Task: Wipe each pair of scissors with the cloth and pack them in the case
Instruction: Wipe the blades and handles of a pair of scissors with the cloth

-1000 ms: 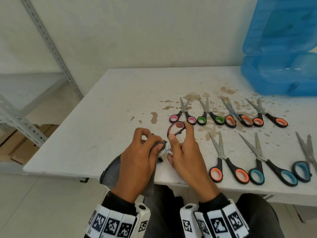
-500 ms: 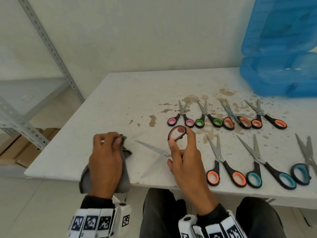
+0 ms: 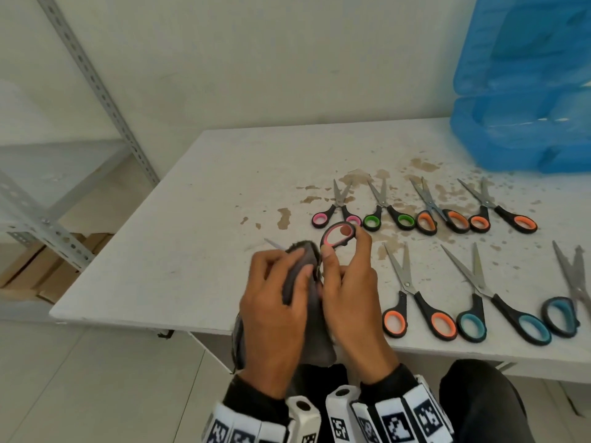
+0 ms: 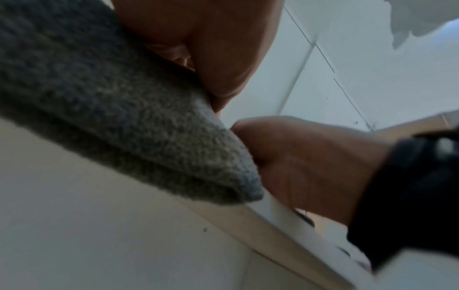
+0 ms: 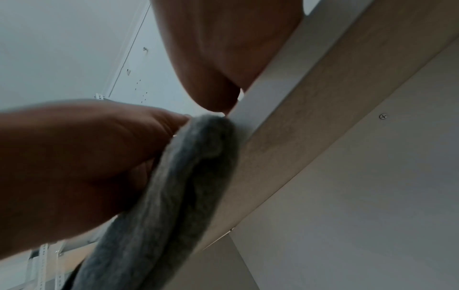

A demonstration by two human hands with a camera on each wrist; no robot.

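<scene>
the left hand has its fingers curled round the grey cloth — wrapped over the blades of the pink-handled scissors, which the right hand pinches at the table's near edge; the blue case stands open far right.

Blades of the held scissors mostly buried in the cloth, only a tip showing. Blue case and rightmost scissors cut off at right edge. Wrist views blurred.

The left hand has brought the cloth back onto the pink-handled scissors' blades.
</scene>
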